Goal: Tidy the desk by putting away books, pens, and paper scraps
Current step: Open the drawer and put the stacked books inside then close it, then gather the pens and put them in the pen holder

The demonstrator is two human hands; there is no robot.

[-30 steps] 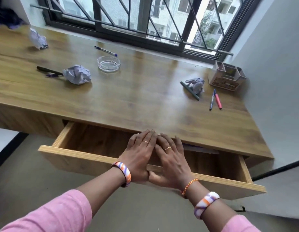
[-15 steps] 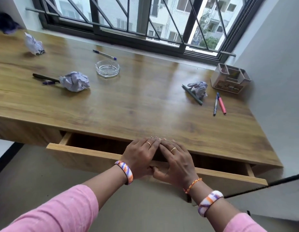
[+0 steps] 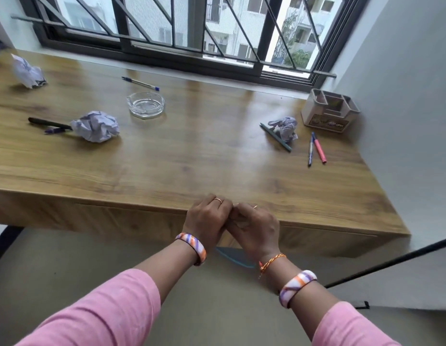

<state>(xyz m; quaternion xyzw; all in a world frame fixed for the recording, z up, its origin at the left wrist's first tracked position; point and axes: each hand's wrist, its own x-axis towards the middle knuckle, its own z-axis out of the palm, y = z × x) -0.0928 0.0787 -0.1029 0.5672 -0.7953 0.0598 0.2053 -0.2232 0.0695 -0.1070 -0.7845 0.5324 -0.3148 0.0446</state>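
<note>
My left hand point(image 3: 207, 218) and my right hand point(image 3: 254, 226) sit side by side with curled fingers against the shut drawer front point(image 3: 117, 221), at the front edge of the wooden desk point(image 3: 192, 158). Neither hand holds anything. Three crumpled paper balls lie on the desk: far left point(image 3: 28, 73), mid left point(image 3: 95, 126) and right point(image 3: 285, 127). Pens are scattered: a blue-capped pen point(image 3: 140, 83) at the back, a black pen point(image 3: 48, 123) and a purple pen point(image 3: 57, 130) on the left, a green pen point(image 3: 275, 137), a blue pen point(image 3: 310, 151) and a pink pen point(image 3: 319, 148) on the right.
A glass ashtray point(image 3: 145, 104) stands mid-back. A beige pen holder point(image 3: 329, 111) occupies the back right corner by the wall. A barred window runs along the desk's far side. A teal curved edge point(image 3: 231, 258) shows below the desk between my wrists.
The drawer went from wide open to fully shut as both hands pushed it in. My fingers, straight before, are now curled at the desk's front edge.
</note>
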